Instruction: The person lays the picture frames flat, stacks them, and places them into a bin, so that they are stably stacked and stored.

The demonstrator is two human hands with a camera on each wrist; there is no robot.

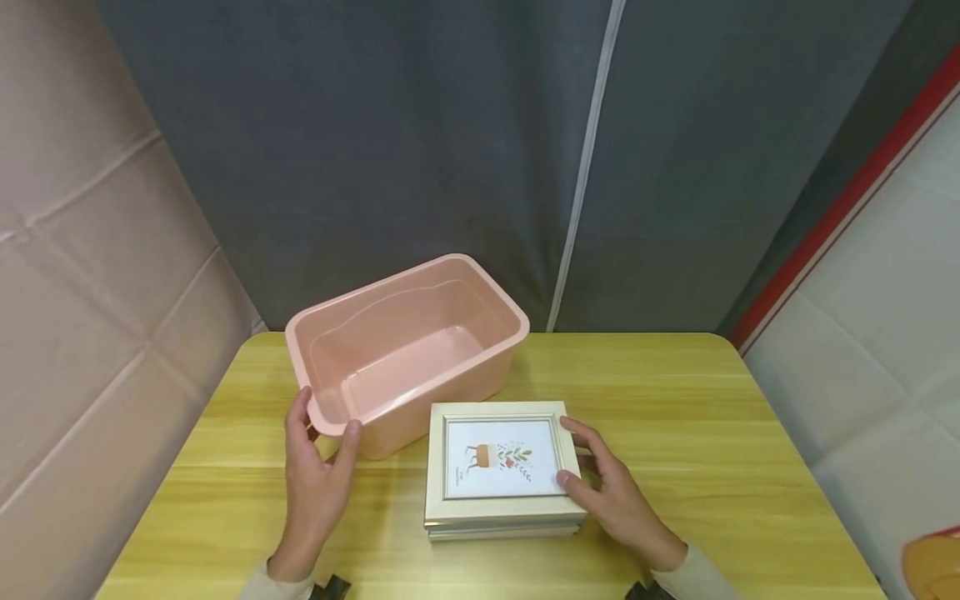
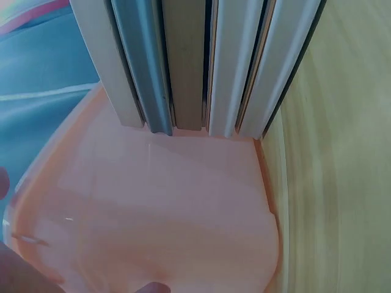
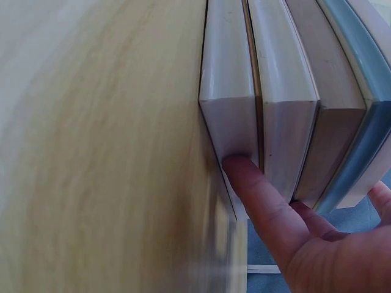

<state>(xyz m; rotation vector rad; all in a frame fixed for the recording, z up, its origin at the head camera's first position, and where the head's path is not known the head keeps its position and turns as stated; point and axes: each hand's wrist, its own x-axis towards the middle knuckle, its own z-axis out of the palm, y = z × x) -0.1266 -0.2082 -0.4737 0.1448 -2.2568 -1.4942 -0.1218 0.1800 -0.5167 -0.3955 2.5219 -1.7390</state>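
A pale pink plastic bin stands at an angle on the table. My left hand grips its near left corner, thumb at the front rim and fingers round the left side. In front of the bin lies a stack of several picture frames, mostly cream, one bluish in the right wrist view. The top frame shows a drawing of an orange pot with plants. My right hand holds the stack's right side, thumb over the top edge. In the right wrist view a finger presses the lowest frame's side.
The wood-grain table reaches back to a dark grey curtain. Light quilted panels flank it on the left, with a pale wall on the right. An orange object shows at the lower right edge.
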